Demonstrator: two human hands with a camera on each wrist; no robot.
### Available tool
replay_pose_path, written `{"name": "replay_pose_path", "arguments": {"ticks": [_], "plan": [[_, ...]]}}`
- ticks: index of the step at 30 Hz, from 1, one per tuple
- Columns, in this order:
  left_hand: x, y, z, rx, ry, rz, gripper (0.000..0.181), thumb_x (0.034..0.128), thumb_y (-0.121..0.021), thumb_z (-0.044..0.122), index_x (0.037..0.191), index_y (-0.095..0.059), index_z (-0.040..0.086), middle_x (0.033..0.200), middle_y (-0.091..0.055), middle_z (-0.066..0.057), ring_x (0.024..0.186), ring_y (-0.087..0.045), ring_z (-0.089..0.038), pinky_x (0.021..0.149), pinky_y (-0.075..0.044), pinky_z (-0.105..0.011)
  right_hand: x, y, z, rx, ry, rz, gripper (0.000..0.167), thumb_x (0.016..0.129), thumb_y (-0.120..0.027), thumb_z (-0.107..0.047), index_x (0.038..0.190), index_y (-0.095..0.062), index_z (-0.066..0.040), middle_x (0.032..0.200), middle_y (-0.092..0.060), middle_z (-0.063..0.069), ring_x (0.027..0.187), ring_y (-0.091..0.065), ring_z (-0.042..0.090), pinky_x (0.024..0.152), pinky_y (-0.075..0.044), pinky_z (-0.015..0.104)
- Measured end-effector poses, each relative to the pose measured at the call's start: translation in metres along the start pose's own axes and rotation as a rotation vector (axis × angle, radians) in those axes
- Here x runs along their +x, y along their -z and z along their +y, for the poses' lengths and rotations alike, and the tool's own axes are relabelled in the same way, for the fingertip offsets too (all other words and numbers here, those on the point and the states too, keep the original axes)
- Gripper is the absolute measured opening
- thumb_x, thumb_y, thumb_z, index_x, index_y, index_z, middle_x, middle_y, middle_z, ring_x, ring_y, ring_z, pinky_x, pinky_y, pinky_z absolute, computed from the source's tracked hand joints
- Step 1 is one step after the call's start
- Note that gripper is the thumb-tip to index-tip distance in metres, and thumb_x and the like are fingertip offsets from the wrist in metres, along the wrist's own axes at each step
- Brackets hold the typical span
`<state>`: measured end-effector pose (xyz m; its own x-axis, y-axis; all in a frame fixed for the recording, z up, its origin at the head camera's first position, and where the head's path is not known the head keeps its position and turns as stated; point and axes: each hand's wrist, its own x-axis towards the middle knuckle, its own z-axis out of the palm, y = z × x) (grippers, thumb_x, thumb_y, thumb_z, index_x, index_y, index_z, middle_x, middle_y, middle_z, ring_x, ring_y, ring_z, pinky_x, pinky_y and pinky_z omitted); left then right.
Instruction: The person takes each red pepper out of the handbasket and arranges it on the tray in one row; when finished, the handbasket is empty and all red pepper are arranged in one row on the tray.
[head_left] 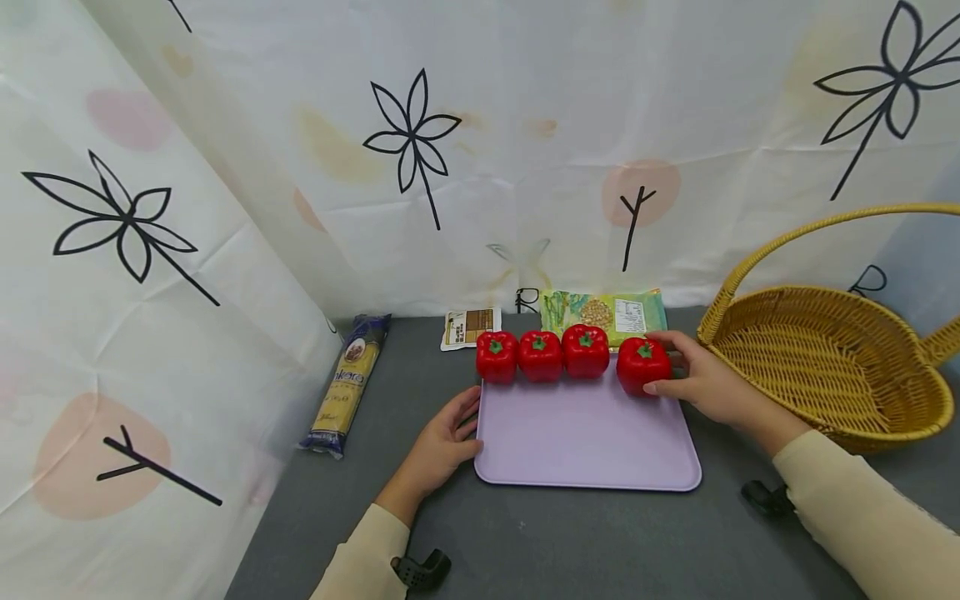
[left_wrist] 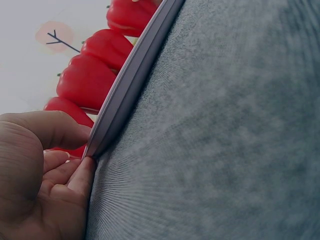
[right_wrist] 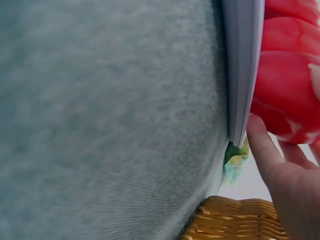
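Note:
Four red bell peppers line the far edge of a lilac tray point(head_left: 585, 442). The rightmost bell pepper point(head_left: 642, 367) stands slightly apart from the others, and my right hand point(head_left: 712, 383) holds it between thumb and fingers. In the right wrist view, this bell pepper point(right_wrist: 285, 95) is above the tray rim point(right_wrist: 242, 75), with a finger against the rim. My left hand point(head_left: 442, 446) rests against the tray's left edge. Its thumb and fingertips touch the rim point(left_wrist: 117, 85) in the left wrist view. The leftmost bell pepper point(head_left: 497, 357) is just beyond this hand.
A yellow wicker basket point(head_left: 810, 367) with a tall handle stands right of the tray. Behind the peppers lie a green packet point(head_left: 600, 310) and a small white-brown packet point(head_left: 470, 327). A pasta pack point(head_left: 347, 383) lies at the left. Patterned curtain point(head_left: 510, 167) hangs behind.

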<state>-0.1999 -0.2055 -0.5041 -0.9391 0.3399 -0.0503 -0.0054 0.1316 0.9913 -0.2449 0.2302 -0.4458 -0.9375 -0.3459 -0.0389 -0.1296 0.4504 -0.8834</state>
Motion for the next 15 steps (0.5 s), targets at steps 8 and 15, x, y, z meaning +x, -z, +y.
{"name": "replay_pose_path", "arguments": {"ticks": [8, 15], "plan": [[0.001, 0.001, 0.000, 0.001, -0.006, 0.000, 0.086, 0.0929, -0.066, -0.018, 0.169, -0.031, 0.001, 0.174, -0.031, -0.016, 0.159, -0.033, -0.031, 0.119, -0.039, -0.041, 0.009, 0.002, -0.003, -0.073, -0.024, 0.018, 0.088, 0.099, -0.082, -0.017, 0.167, -0.027, 0.000, 0.161, -0.035, 0.035, 0.143, -0.039, 0.063, 0.103, -0.052, 0.069], [0.001, 0.000, 0.000, 0.002, -0.005, -0.001, 0.086, 0.0925, -0.066, -0.018, 0.169, -0.031, 0.000, 0.174, -0.032, -0.016, 0.159, -0.033, -0.031, 0.119, -0.039, -0.041, 0.015, 0.003, -0.003, -0.099, -0.044, 0.042, 0.090, 0.099, -0.082, -0.019, 0.167, -0.027, 0.000, 0.162, -0.033, 0.035, 0.141, -0.041, 0.064, 0.103, -0.052, 0.069]]}}
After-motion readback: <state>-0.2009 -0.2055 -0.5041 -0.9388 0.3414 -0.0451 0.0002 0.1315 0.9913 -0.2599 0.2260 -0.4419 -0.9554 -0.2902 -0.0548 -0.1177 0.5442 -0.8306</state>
